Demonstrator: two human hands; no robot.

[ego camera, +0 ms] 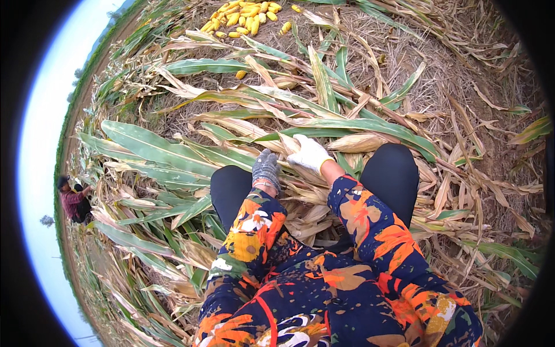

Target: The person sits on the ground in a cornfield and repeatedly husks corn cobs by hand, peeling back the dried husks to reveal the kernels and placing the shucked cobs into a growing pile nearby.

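Note:
Between my knees, my left hand (267, 168) wears a grey knit glove and rests at a corn husk, its fingers curled. Close on its right, my right hand (309, 153), in a white glove, has its fingers on the pale dry husk (288, 142) of a corn ear. Whether a cob is inside that husk cannot be seen. Another ear in its dry husk (358, 142) lies just right of my right hand, by my knee. Long green corn leaves (160, 147) spread to the left of my hands.
A heap of bare yellow corn cobs (243, 16) lies on the ground at the top, with a single cob (285, 28) beside it. Another cob (241, 74) lies nearer. Cut corn stalks (390, 113) cross the ground ahead. A person (74, 200) crouches at the far left.

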